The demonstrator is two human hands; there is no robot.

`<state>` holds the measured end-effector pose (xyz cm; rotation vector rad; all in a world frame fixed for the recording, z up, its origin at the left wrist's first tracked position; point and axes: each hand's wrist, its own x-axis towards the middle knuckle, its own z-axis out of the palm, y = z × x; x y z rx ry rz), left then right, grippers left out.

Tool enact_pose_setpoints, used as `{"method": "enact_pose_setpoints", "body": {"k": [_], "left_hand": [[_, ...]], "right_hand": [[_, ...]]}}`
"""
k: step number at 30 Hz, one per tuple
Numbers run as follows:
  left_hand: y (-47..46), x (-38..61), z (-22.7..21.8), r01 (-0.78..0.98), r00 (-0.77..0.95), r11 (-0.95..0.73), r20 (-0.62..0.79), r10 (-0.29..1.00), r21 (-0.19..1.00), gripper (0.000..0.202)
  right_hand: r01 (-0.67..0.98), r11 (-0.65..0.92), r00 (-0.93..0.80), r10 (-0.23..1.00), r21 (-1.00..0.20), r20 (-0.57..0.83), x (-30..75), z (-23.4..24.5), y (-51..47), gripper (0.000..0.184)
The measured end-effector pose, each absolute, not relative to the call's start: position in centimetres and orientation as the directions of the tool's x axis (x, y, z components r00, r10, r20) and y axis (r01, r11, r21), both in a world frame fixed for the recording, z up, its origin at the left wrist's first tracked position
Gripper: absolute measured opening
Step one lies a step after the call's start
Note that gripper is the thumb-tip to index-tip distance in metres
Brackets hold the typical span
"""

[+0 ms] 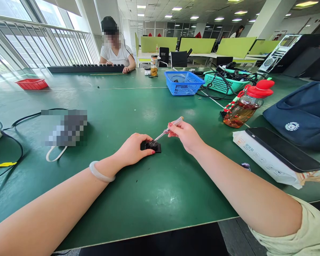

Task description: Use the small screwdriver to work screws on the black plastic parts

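Observation:
My left hand [134, 148] rests on the green table, its thumb and fingers closed around a small black part [153, 144] with a round raised top and a flat square base. Between the fingers of my right hand [185, 134] is a slim screwdriver [173, 125] with a clear handle, held at a slant. Its metal shaft points down and left, and the tip meets or nearly meets the black part's round top. The exact contact at the tip is too small to tell.
Ahead stand a blue basket [184, 82] and a teal basket [224, 83] with cables. On the right are a red-lidded bottle [244, 106], a phone [284, 149] on a tissue pack and a navy bag [304, 110]. A red tray [32, 84] sits far left; a person sits opposite.

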<state>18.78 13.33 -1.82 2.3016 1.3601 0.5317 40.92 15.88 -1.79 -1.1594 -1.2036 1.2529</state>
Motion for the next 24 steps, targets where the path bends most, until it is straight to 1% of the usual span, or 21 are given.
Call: {"method": "enact_pose_setpoints", "body": {"k": [4, 6, 12, 14, 19, 24], "left_hand": [[13.33, 18.82, -1.76, 0.733, 0.448, -0.435, 0.112, 0.887, 0.523, 0.034], [13.33, 18.82, -1.75, 0.731, 0.449, -0.435, 0.109, 0.887, 0.526, 0.034], [13.28, 18.83, -1.68, 0.725, 0.457, -0.443, 0.113, 0.882, 0.527, 0.033], [13.25, 18.83, -1.67, 0.726, 0.451, -0.435, 0.109, 0.886, 0.532, 0.034], [13.25, 18.82, -1.68, 0.712, 0.459, -0.433, 0.1, 0.883, 0.553, 0.033], [13.26, 18.84, -1.68, 0.722, 0.451, -0.425, 0.095, 0.888, 0.546, 0.035]], "right_hand": [[-0.115, -0.038, 0.009, 0.999, -0.993, -0.04, 40.98, -1.77, 15.94, 0.014], [-0.142, -0.037, 0.012, 0.999, -0.989, -0.039, 41.04, -1.73, 15.95, 0.01], [-0.137, -0.07, -0.041, 0.997, -0.988, -0.065, 40.95, -1.49, 15.71, 0.009], [-0.149, -0.096, -0.027, 0.995, -0.984, -0.093, 40.86, -1.33, 15.57, 0.01], [-0.211, -0.157, 0.009, 0.987, -0.965, -0.163, 40.64, -0.95, 15.22, 0.019], [-0.189, -0.127, -0.02, 0.992, -0.974, -0.126, 40.6, -0.99, 15.1, 0.016]]}}
